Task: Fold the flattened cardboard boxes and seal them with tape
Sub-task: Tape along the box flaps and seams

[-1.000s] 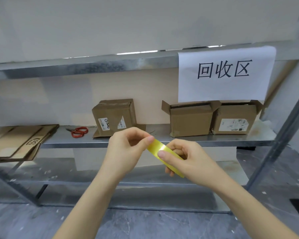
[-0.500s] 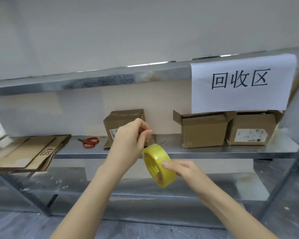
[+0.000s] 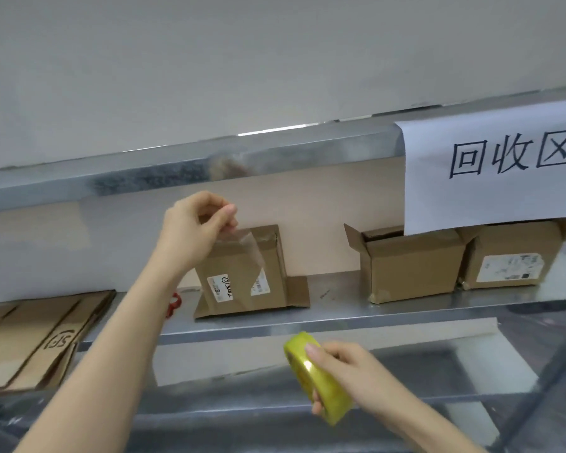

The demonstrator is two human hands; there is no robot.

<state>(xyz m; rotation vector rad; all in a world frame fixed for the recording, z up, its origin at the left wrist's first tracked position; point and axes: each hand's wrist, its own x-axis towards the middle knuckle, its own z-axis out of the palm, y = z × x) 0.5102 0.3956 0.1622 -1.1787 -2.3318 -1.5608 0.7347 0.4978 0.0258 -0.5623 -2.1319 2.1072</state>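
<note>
A white paper sign hangs from the front edge of the upper shelf at its right end and reads 回收区 in large dark characters. At the left end of the lower shelf, the flattened cardboard bears a printed SF logo, seen sideways. The middle box carries a white label with handwritten marks, an 8 among them. The print on the right-hand box's shipping label is too small to read.

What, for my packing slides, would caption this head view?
Left hand pinches clear tape strip off the yellow tape roll gripped by right hand, facing brown cardboard boxes on metal shelf.
</note>
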